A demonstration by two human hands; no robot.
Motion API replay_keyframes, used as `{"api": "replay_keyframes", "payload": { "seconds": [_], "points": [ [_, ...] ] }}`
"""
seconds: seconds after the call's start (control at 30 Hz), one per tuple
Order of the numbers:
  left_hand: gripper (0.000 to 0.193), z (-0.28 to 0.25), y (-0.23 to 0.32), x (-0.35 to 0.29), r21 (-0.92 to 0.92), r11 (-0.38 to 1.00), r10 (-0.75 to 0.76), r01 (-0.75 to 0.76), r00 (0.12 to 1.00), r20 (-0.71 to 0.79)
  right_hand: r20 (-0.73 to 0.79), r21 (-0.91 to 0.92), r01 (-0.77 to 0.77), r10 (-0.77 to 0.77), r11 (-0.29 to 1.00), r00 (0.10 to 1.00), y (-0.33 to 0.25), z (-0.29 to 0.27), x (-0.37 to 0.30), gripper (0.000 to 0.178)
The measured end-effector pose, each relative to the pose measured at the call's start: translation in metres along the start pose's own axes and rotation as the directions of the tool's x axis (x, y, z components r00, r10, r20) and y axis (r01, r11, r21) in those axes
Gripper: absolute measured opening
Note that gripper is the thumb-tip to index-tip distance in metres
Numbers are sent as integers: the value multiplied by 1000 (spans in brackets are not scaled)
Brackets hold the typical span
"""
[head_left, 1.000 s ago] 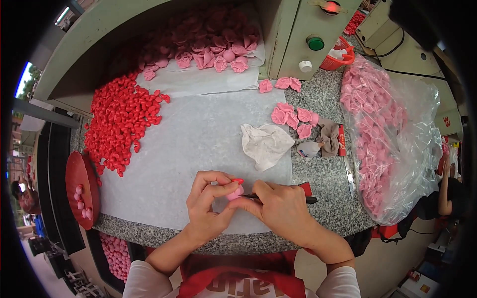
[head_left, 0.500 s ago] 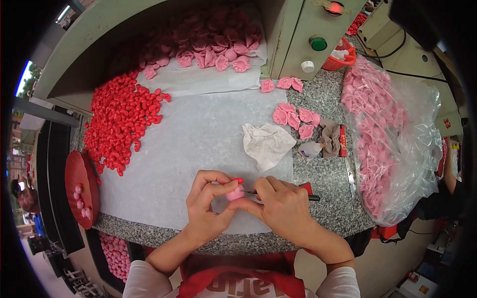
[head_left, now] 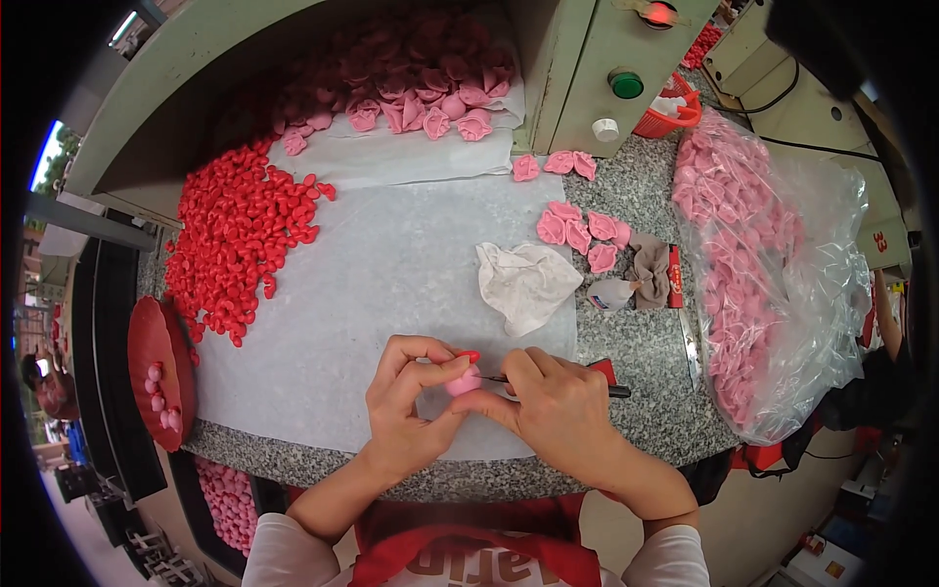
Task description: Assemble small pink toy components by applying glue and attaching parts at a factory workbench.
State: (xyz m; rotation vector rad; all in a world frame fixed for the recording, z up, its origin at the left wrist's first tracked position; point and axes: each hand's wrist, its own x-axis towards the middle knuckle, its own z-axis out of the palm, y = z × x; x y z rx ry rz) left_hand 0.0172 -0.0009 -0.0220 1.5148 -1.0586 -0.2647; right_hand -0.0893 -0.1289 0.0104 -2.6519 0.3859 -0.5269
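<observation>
Over the front of the paper sheet, my left hand (head_left: 403,406) is closed round a small pink ball (head_left: 462,383). A glossy red piece (head_left: 470,356) sits at the ball's upper side, by the left fingertips. My right hand (head_left: 562,406) grips a thin tool with a black handle (head_left: 619,391), whose end sticks out past the knuckles. The tool's slim dark shaft points left to the ball; its very tip is too small to make out. My right thumb also touches the ball from below.
Heaped red pieces (head_left: 235,235) lie at left, near a red dish (head_left: 147,342) holding pink balls. Pink petal-shaped pieces (head_left: 577,230), a white cloth (head_left: 528,284) and a blade (head_left: 692,347) lie right of centre. A clear bag (head_left: 812,323) of pink pieces fills the right side.
Both hands and the ball stay in nearly the same place. The tool's black handle end has shifted slightly down and inward.
</observation>
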Motion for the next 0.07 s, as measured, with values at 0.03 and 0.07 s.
{"api": "replay_keyframes", "payload": {
  "seconds": [0.03,0.07],
  "points": [
    [33,0,0,0,-4,1000,1,-1,1000,-1,-3,4,0,0,1000,1000,0,0,0,42],
    [33,0,0,0,-5,1000,1,-1,1000,0,8,2,-4,4,1000,1000,1,0,0,41]
  ]
}}
